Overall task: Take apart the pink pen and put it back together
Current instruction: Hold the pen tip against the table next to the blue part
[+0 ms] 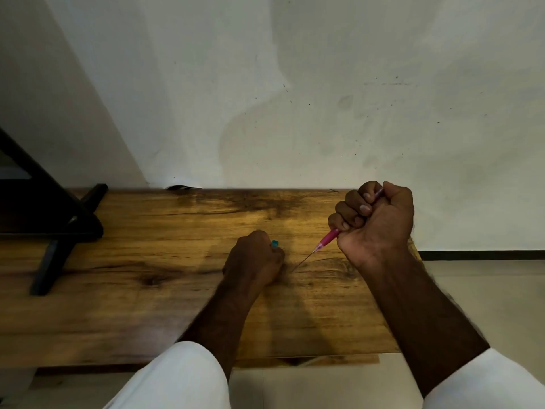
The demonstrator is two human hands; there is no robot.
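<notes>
Soft, even indoor light leaves the wall (295,84) pale and the table (147,231) warm with faint shadows beside the hands, while wide-angle bending and blur smear the left and near edges.

surface: wooden table (165,231) | left end: black stand (50,261) | middle: left hand (253,258) resting

views: 1 | head-worn, wide-angle | faces forward and down | near above table (147,231) | wall (295,84) ahead
</notes>
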